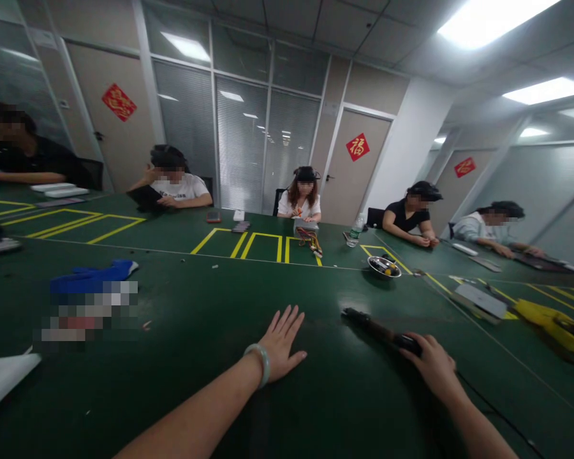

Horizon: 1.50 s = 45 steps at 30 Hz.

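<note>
Dark rod-shaped tool (380, 331) lies flat on green table (210, 395), tip toward 10 o'clock; cord trails from rear end. Right hand (433, 363) wraps rear end, grasping it, likely steadying. Left hand (280, 341) at tool's 9 o'clock, flat, fingers spread, grasping nothing, apparently bracing. Metal bowl (384, 266) at 12 o'clock holds small dark and yellow bits, too small to tell.

A pixelated patch (88, 312) on the worktop (196, 395) hides whatever lies below the blue cloth (93, 275). The white sheet (2, 379) is cut off at the left edge — the right hand (433, 366) covers the dark tool's (377, 330) rear end.
</note>
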Each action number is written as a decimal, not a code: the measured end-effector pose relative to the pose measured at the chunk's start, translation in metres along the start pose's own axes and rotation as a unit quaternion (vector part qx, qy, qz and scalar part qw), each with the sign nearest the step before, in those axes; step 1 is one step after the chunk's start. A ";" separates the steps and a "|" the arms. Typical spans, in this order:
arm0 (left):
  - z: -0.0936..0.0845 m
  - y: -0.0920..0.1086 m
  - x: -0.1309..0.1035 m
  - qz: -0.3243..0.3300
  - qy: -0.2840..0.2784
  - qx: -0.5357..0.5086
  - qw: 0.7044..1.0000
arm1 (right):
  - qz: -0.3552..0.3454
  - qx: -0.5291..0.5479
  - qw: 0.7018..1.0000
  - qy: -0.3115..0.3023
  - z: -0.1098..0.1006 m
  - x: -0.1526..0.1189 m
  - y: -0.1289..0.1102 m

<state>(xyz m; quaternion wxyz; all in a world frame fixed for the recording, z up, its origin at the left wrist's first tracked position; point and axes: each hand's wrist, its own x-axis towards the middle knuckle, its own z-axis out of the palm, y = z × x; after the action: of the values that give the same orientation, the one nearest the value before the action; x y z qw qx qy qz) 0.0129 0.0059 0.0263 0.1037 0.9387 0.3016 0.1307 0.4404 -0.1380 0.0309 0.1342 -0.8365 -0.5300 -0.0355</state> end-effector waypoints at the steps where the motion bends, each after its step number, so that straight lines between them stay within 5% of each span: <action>1: -0.002 0.005 0.000 0.019 0.010 0.000 1.000 | -0.021 0.012 1.000 -0.009 -0.001 -0.002 -0.030; 8: -0.017 0.034 -0.007 0.111 0.081 0.029 0.990 | -0.122 0.125 0.984 -0.037 0.029 -0.030 -0.230; 13: -0.021 0.022 -0.012 0.059 0.078 0.026 0.995 | -0.259 0.167 0.948 -0.084 0.045 -0.042 -0.303; 17: -0.023 0.014 -0.010 0.026 0.060 0.015 0.998 | -0.260 0.114 0.959 -0.025 0.038 -0.060 -0.283; 21: -0.024 0.010 -0.002 0.000 0.043 0.000 0.999 | -0.115 0.004 0.991 0.071 0.040 -0.102 -0.199; 25: -0.027 0.007 0.005 -0.010 0.031 -0.026 0.999 | -0.122 0.013 0.992 0.016 0.043 -0.126 -0.120; 28: -0.029 0.006 0.007 -0.006 0.045 -0.042 0.998 | -0.153 0.025 0.988 -0.008 0.030 -0.106 -0.097; 33: -0.035 0.007 0.005 -0.002 0.032 -0.062 0.998 | -0.225 0.004 0.974 -0.013 0.005 -0.018 -0.102; 37: -0.040 0.008 0.005 0.000 0.028 -0.054 0.998 | -0.249 -0.001 0.968 -0.008 0.005 0.030 -0.127; 45: -0.040 -0.007 0.007 -0.024 0.073 -0.004 0.997 | -0.201 0.065 0.977 0.004 0.023 -0.004 -0.173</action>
<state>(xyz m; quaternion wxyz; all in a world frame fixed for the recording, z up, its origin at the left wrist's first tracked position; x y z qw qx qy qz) 0.0027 0.0202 0.0639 0.0881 0.9190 0.3298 0.1973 0.2817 -0.0656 0.0403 0.1810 -0.7024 -0.6877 -0.0306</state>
